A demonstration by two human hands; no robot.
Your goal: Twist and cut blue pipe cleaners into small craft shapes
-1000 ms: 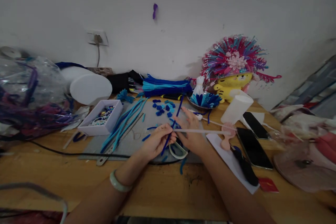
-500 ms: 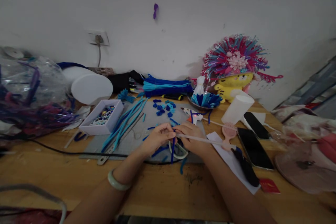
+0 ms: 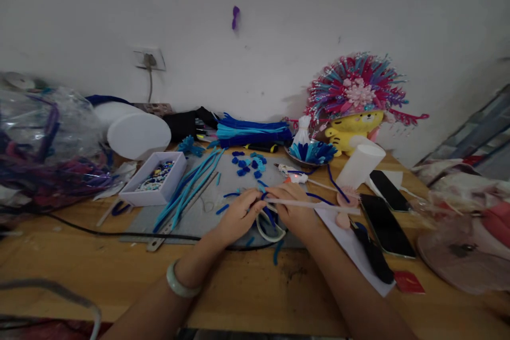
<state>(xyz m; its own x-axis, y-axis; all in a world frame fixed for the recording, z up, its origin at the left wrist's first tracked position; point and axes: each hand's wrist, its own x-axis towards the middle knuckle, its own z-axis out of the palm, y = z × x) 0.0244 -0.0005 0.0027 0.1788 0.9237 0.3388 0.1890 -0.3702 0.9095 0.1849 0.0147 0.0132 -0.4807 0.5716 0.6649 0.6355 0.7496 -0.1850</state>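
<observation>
My left hand (image 3: 241, 215) and my right hand (image 3: 292, 207) meet over the grey mat (image 3: 235, 170), fingers closed. A pale, translucent stick (image 3: 319, 203) runs from between the fingertips out to the right, across my right hand. Dark blue pipe cleaner (image 3: 321, 198) passes through the fingers at the stick's left end, and a length of it sticks out beyond my right hand; the exact wrap is hidden. Under my hands lies a pair of scissors with pale handles (image 3: 261, 226), partly covered. Short blue pipe cleaner pieces (image 3: 223, 209) lie around them.
Left are a white box of beads (image 3: 153, 178), long pipe cleaners (image 3: 191, 186), a metal ruler (image 3: 157, 243) and a black cable (image 3: 119, 232). A glue gun (image 3: 295, 175), a dish of blue petals (image 3: 314, 153), a white cylinder (image 3: 360, 164) and phones (image 3: 388, 226) stand or lie right.
The pipe cleaner end hanging below my fingers has swung away, and dark blue strands now reach out to the right. My left hand has shifted slightly; the stick's outer end has tipped up.
</observation>
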